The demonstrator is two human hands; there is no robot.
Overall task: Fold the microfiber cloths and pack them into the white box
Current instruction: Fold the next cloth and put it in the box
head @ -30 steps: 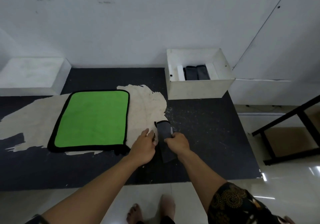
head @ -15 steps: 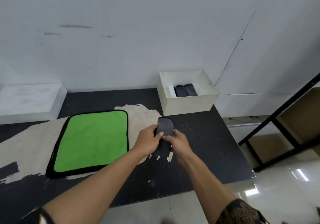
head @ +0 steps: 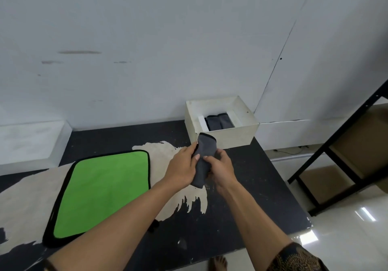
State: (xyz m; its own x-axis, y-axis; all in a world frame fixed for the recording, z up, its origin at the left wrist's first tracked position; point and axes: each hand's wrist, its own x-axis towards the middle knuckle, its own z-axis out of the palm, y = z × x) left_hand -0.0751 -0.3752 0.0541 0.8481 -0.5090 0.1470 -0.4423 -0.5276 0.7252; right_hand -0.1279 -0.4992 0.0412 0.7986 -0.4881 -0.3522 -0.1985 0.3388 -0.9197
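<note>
We hold a folded dark grey microfiber cloth (head: pixel 204 155), soft and rounded at its far end, gripped between our left hand (head: pixel 182 169) and right hand (head: pixel 223 169), near the open white rectangular box (head: pixel 231 135).

White wall (head: pixel 147 40), glossy tile floor (head: pixel 346 239)
</note>
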